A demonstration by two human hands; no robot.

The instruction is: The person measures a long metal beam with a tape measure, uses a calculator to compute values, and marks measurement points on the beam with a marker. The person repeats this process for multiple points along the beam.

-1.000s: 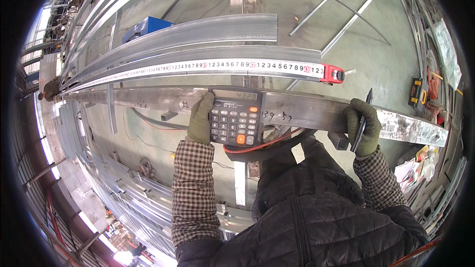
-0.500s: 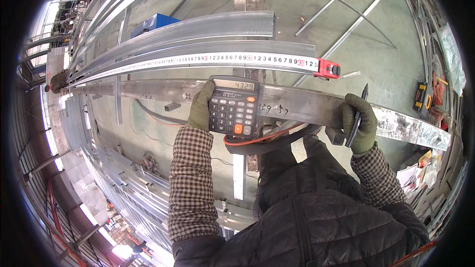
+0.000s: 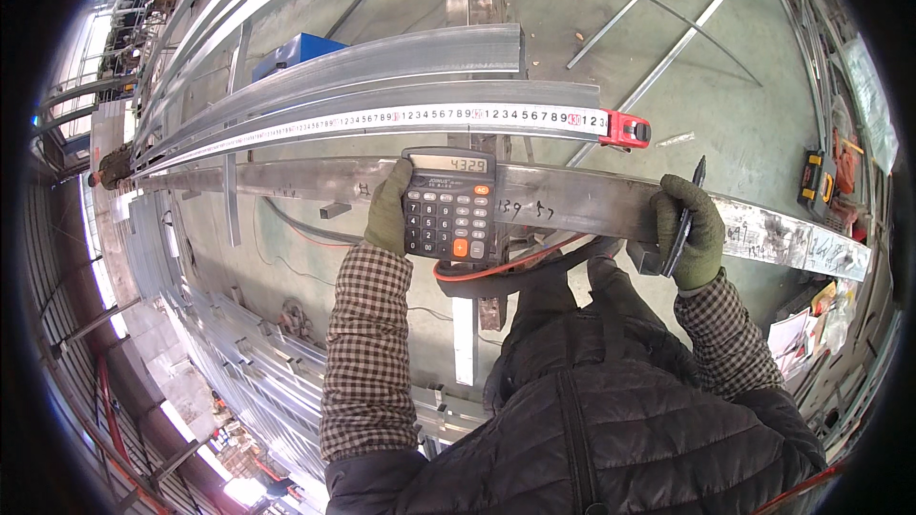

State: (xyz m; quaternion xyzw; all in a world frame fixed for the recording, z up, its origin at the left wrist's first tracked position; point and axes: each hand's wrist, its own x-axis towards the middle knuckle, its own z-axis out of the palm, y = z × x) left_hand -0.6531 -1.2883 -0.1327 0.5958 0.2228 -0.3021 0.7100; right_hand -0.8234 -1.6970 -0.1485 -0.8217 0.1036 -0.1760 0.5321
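My left hand (image 3: 387, 208), in a green glove, is closed on the left edge of a dark calculator (image 3: 447, 205) with a lit-up row of digits on its display. The calculator is held over a long flat steel bar (image 3: 582, 198) that has handwritten marks on it. Gloved too, my right hand (image 3: 695, 234) grips a black marker pen (image 3: 680, 240), its tip pointing up, beside the bar's right part. Beyond the bar, a red tape measure (image 3: 627, 130) lies at the right end of its long white blade (image 3: 429, 116), which runs left along a metal channel.
Long metal profiles (image 3: 382, 52) stretch away to the left, with a blue box (image 3: 298, 50) behind them. An orange-and-black hose (image 3: 515, 272) loops below the bar. Thin metal strips (image 3: 677, 38) lie on the floor at far right, near a yellow-and-black tool (image 3: 816, 183).
My right hand has turned slightly, and the marker leans a little differently. The view has shifted slightly. The left hand keeps hold of the calculator, whose display looks the same.
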